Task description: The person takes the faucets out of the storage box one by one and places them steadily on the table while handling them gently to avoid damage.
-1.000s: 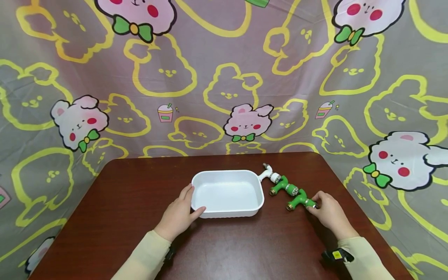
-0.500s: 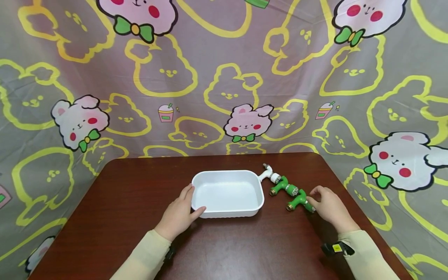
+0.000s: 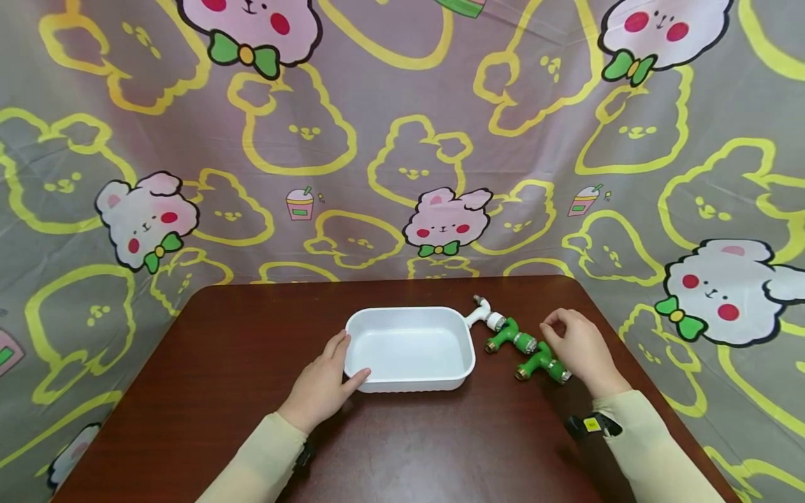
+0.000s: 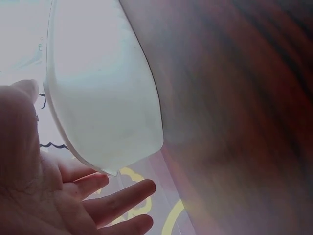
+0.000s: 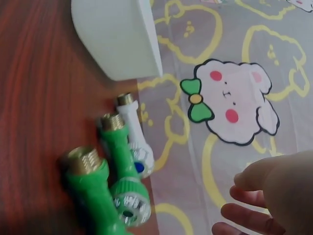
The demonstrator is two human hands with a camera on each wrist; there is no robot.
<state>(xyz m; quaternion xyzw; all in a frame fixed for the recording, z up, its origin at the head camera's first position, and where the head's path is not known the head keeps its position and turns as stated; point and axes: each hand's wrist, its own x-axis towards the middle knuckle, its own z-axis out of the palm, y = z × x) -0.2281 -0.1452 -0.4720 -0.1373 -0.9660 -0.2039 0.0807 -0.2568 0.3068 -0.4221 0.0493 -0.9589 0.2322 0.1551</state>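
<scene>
A white rectangular basin (image 3: pixel 409 385) stands on the table. My left hand (image 3: pixel 317 388) rests against its left end, the thumb over the near rim and the fingers along the side. In the left wrist view the fingers (image 4: pixel 122 199) are fairly straight. A white tap (image 3: pixel 481 312) lies by the basin's far right corner. Two green taps, a middle one (image 3: pixel 506 335) and a nearer one (image 3: pixel 539 360), continue the diagonal row. Brass threaded ends show on the green taps in the right wrist view. My right hand (image 3: pixel 581 348) hovers beside and above the nearer green tap, fingers loosely bent, holding nothing.
The dark brown table (image 3: pixel 440 447) reaches back to a patterned cloth (image 3: pixel 352 175), which hangs behind and on both sides. The table's right edge runs close to my right forearm.
My right hand has let go of the nearer green tap's handle end and has lifted away, up and slightly left. That tap's handle end turned a little toward me. The left hand stays put.
</scene>
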